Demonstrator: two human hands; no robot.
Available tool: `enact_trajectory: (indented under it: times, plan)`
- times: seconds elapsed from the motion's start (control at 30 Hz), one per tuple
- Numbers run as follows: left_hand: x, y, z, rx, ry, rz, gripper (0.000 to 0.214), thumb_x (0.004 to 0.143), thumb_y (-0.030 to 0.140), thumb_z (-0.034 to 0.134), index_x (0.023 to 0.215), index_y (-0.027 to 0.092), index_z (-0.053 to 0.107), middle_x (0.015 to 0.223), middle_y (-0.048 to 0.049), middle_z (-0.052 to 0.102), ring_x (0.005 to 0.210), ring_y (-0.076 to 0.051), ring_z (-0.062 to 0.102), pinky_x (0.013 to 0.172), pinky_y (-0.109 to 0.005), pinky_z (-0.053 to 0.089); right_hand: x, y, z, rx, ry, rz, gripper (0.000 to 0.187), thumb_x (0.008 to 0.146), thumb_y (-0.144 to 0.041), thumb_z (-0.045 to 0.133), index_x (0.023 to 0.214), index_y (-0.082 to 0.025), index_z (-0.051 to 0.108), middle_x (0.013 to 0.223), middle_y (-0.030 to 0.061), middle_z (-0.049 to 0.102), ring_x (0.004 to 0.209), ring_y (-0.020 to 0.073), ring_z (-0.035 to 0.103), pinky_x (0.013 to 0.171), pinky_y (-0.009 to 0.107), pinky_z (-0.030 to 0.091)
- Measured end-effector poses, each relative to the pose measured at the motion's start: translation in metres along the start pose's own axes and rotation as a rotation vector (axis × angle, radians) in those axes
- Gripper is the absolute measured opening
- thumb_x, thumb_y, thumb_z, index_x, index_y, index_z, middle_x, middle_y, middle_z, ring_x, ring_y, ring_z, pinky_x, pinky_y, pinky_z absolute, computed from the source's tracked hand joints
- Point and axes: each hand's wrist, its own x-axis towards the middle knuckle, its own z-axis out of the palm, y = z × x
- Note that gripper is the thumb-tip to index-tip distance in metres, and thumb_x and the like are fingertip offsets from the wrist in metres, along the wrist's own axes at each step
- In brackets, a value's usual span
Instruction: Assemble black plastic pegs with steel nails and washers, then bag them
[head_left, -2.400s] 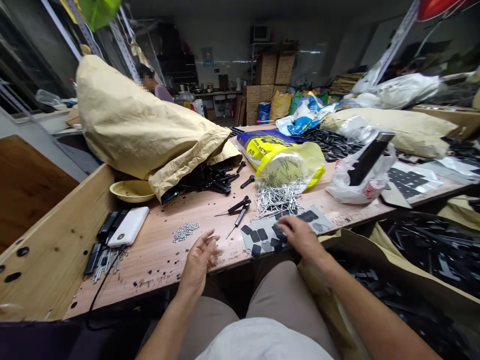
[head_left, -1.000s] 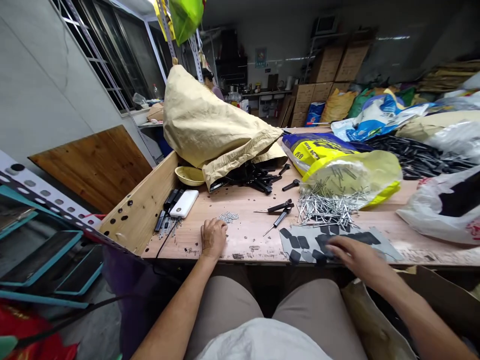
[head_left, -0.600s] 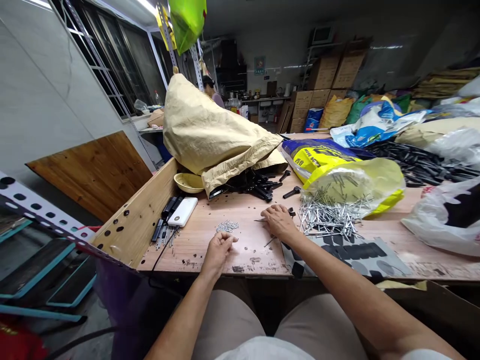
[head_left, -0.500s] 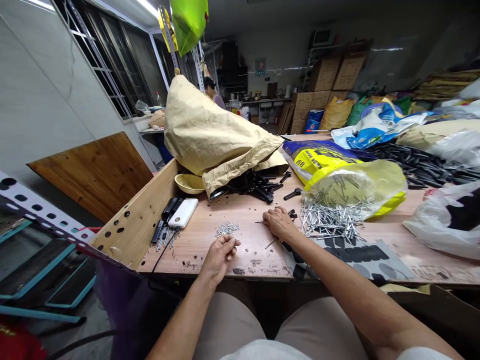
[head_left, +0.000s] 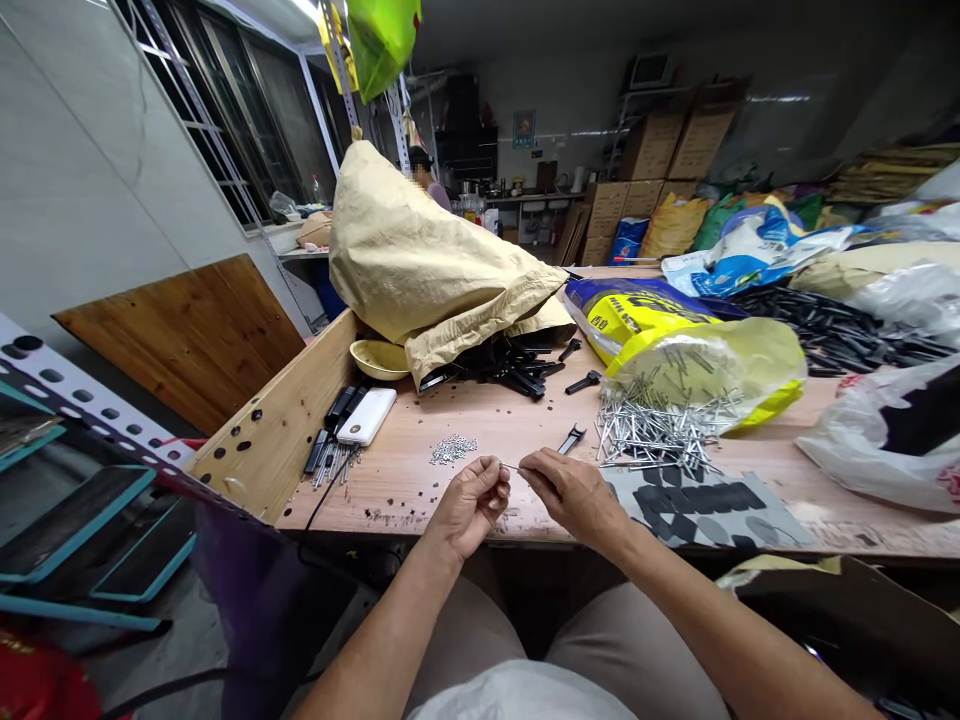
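My two hands meet over the near edge of the wooden bench [head_left: 420,470]. My right hand [head_left: 574,495] is closed round a thin metal pin with a dark handle [head_left: 519,468], whose tip points left. Pinched at that tip is my left hand [head_left: 471,503]; what its fingers hold is too small to see. A small heap of tiny silver parts [head_left: 452,449] lies just beyond my left hand. One black-handled piece [head_left: 571,438] rests on the bench past my right hand, beside a pile of long silver nails [head_left: 654,428].
A grey sheet with black pads [head_left: 709,500] lies right of my hands. Behind stand a tan sack [head_left: 420,260] over black parts [head_left: 510,365], a yellow bowl [head_left: 377,358], a white power bank [head_left: 366,416] and a yellow bag [head_left: 697,360]. Another person works behind the sack.
My right hand went from the grey sheet to the black-handled pins, picked one up and drew it back. My left hand rose from the bench and pinched at its tip.
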Motion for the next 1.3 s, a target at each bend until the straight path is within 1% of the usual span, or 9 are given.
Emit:
enact_trajectory:
  times: [0.13, 0.3, 0.4, 0.5, 0.57, 0.83, 0.97, 1.13, 1.3]
  plan:
    - [-0.006, -0.004, 0.004, 0.022, 0.018, 0.013, 0.035, 0.062, 0.020, 0.086, 0.080, 0.015, 0.057, 0.070, 0.0004, 0.063, 0.058, -0.005, 0.054, 0.049, -0.012, 0.036, -0.011, -0.008, -0.001, -0.049, -0.009, 0.048, 0.022, 0.100, -0.032, 0.039, 0.097, -0.024, 0.059, 0.088, 0.0037, 0.066, 0.078, 0.0175, 0.063, 0.063, 0.024, 0.039]
    - [-0.012, -0.008, 0.005, 0.225, 0.070, 0.116, 0.031, 0.064, 0.025, 0.084, 0.078, 0.015, 0.059, 0.067, -0.0016, 0.067, 0.056, -0.005, 0.053, 0.055, -0.015, 0.039, -0.021, -0.015, 0.000, -0.113, -0.033, 0.109, 0.025, 0.099, -0.032, 0.037, 0.093, -0.024, 0.060, 0.086, 0.0040, 0.066, 0.069, 0.0174, 0.062, 0.058, 0.026, 0.034]
    - [-0.014, -0.012, 0.006, 0.313, 0.078, 0.161, 0.028, 0.066, 0.028, 0.082, 0.076, 0.015, 0.059, 0.066, -0.0022, 0.068, 0.055, -0.006, 0.052, 0.056, -0.016, 0.040, -0.026, -0.013, 0.004, 0.093, -0.018, 0.165, 0.023, 0.098, -0.034, 0.041, 0.089, -0.024, 0.060, 0.083, 0.0033, 0.066, 0.074, 0.0185, 0.061, 0.062, 0.026, 0.037]
    - [-0.014, -0.015, 0.007, 0.371, 0.066, 0.189, 0.027, 0.067, 0.029, 0.081, 0.075, 0.015, 0.060, 0.066, -0.0031, 0.069, 0.056, -0.007, 0.053, 0.056, -0.018, 0.038, -0.030, -0.010, 0.008, 0.384, -0.066, 0.256, 0.027, 0.097, -0.039, 0.043, 0.083, -0.023, 0.060, 0.069, -0.0002, 0.062, 0.064, 0.0162, 0.056, 0.058, 0.024, 0.038]
    - [-0.015, -0.016, 0.009, 0.402, 0.065, 0.204, 0.026, 0.066, 0.029, 0.081, 0.075, 0.015, 0.061, 0.066, -0.0036, 0.069, 0.056, -0.008, 0.053, 0.055, -0.018, 0.037, -0.032, -0.009, 0.009, 0.463, -0.075, 0.290, 0.027, 0.096, -0.039, 0.044, 0.082, -0.023, 0.060, 0.064, -0.0015, 0.060, 0.059, 0.0150, 0.053, 0.056, 0.024, 0.037]
    - [-0.013, -0.018, 0.008, 0.411, 0.097, 0.205, 0.028, 0.062, 0.030, 0.083, 0.071, 0.015, 0.061, 0.065, -0.0008, 0.066, 0.054, -0.007, 0.052, 0.056, -0.019, 0.036, -0.040, -0.008, 0.019, 0.255, 0.045, 0.194, 0.022, 0.096, -0.032, 0.041, 0.090, -0.022, 0.060, 0.084, 0.0043, 0.067, 0.075, 0.0193, 0.061, 0.071, 0.028, 0.042]
    - [-0.012, -0.018, 0.009, 0.431, 0.109, 0.183, 0.029, 0.061, 0.031, 0.083, 0.072, 0.015, 0.062, 0.065, -0.0003, 0.065, 0.053, -0.007, 0.051, 0.053, -0.019, 0.034, -0.043, -0.006, 0.022, 0.225, 0.060, 0.180, 0.023, 0.097, -0.031, 0.039, 0.091, -0.022, 0.058, 0.085, 0.0045, 0.067, 0.076, 0.0191, 0.062, 0.072, 0.028, 0.043]
    - [-0.012, -0.018, 0.011, 0.497, 0.115, 0.241, 0.024, 0.061, 0.031, 0.082, 0.068, 0.014, 0.066, 0.065, -0.0011, 0.065, 0.054, -0.007, 0.049, 0.054, -0.020, 0.035, -0.042, -0.007, 0.020, 0.348, 0.043, 0.227, 0.024, 0.096, -0.035, 0.041, 0.086, -0.022, 0.058, 0.076, 0.0015, 0.063, 0.069, 0.0166, 0.057, 0.065, 0.025, 0.041]
    - [-0.012, -0.018, 0.011, 0.528, 0.103, 0.266, 0.025, 0.060, 0.027, 0.083, 0.079, 0.015, 0.074, 0.072, -0.0007, 0.066, 0.058, -0.008, 0.050, 0.057, -0.021, 0.038, -0.041, -0.005, 0.019, 0.506, 0.019, 0.299, 0.027, 0.095, -0.038, 0.043, 0.078, -0.021, 0.055, 0.062, -0.0032, 0.052, 0.059, 0.0133, 0.047, 0.056, 0.023, 0.036]
